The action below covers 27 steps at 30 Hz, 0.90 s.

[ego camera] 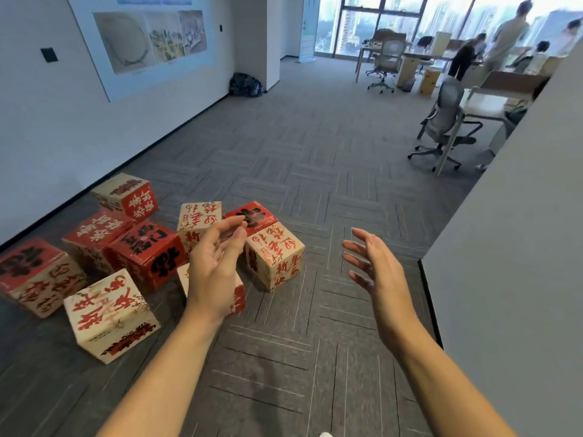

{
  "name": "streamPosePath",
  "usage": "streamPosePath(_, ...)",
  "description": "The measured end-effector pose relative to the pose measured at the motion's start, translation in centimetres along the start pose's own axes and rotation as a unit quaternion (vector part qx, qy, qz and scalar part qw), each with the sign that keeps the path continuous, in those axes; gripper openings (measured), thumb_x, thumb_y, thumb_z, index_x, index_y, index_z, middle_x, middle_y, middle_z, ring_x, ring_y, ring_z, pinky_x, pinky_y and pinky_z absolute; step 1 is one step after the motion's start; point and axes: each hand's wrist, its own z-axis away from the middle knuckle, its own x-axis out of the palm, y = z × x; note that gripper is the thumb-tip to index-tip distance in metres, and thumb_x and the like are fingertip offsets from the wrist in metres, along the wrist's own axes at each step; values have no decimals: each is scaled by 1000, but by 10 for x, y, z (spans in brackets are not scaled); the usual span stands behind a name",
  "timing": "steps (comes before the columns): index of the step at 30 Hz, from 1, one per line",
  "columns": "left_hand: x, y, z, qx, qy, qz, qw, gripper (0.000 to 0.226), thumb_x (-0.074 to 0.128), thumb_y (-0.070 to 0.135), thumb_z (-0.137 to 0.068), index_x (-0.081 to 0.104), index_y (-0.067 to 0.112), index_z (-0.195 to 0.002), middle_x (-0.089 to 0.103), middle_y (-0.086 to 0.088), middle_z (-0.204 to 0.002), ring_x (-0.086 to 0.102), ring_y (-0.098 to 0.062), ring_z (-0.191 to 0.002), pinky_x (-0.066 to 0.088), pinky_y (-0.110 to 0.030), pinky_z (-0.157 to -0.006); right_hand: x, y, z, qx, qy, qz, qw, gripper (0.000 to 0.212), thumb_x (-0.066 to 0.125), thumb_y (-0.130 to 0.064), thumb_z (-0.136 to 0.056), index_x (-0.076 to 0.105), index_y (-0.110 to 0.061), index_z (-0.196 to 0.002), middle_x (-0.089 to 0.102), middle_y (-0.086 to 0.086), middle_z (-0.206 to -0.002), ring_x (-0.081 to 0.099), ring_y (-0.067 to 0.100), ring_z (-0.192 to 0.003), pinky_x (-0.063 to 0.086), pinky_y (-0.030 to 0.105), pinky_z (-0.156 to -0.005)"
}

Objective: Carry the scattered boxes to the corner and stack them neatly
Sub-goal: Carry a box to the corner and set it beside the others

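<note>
On the carpet near the wall, the boxes (148,257) lie scattered. Left hand (214,266) and right hand (375,269) hover empty, fingers spread. They look light and stiff; grip opposite sides.

Carpet (315,171) ahead open; printed boxes (145,257) crowd left by wall; partition wall (504,279) blocks right.

Red-and-cream printed cardboard cube boxes (145,257) lie scattered and tilted on the grey carpet floor (299,171) near the white wall (47,121).
</note>
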Motion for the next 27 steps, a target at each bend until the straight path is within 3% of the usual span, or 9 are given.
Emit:
streamPosePath(7, 107, -29, -145, -17, 45, -21, 999, 27, 60, 27, -103, 67, 19, -128, 75, -1, -120, 70, -7, -114, 53, -13, -91, -29, 3, -212, 21, -53, -5, 998, 64, 42, -70, -87, 60, -35, -138, 68, -13, -130, 65, 4, -119, 49, 40, -110)
streamPosePath(10, 138, -42, -205, -13, 65, -26, 997, 41, 59, 38, -96, 66, 19, -132, 74, 0, -122, 70, -8, -116, 54, -16, -95, -29, 1, -295, 16, -82, 4, 997, 63, 42, -72, -88, 60, -37, -137, 68, -14, -130, 65, 4, -120, 49, 40, -110)
streamPosePath(14, 170, -88, -291, -30, 88, -64, 994, 40, 62, 45, -101, 65, 25, -135, 72, 8, -128, 67, -7, -121, 55, -26, -102, -20, 14, -409, 24, -99, 11, 995, 54, 43, -71, -93, 60, -39, -133, 68, -12, -130, 65, 7, -121, 49, 44, -111)
streamPosePath(17, 194, -137, -359, -46, 98, -71, 992, 43, 63, 51, -99, 66, 26, -133, 73, 15, -123, 68, -2, -118, 55, -19, -96, -14, 34, -493, 28, -106, 24, 994, 50, 44, -72, -96, 62, -41, -131, 70, -12, -128, 66, 7, -120, 49, 45, -111)
streamPosePath(20, 222, -177, -431, -67, 109, -68, 989, 41, 60, 49, -95, 67, 28, -130, 74, 18, -119, 68, 2, -115, 56, -14, -90, -17, 47, -574, 33, -100, 37, 994, 57, 46, -77, -92, 62, -41, -132, 71, -11, -129, 66, 8, -121, 48, 49, -112)
streamPosePath(23, 248, -206, -497, -88, 103, -90, 987, 31, 60, 45, -103, 66, 34, -130, 72, 18, -125, 66, 2, -119, 55, -23, -99, -24, 48, -652, 46, -99, 42, 993, 76, 51, -92, -74, 64, -43, -131, 72, -11, -129, 66, 10, -122, 48, 50, -112)
streamPosePath(27, 274, -220, -576, -104, 124, -111, 981, 35, 60, 51, -99, 65, 38, -130, 70, 18, -128, 64, 5, -120, 53, -27, -105, -1, 48, -750, 48, -133, 49, 989, 79, 48, -87, -76, 62, -37, -135, 71, -10, -129, 66, 11, -122, 48, 50, -113)
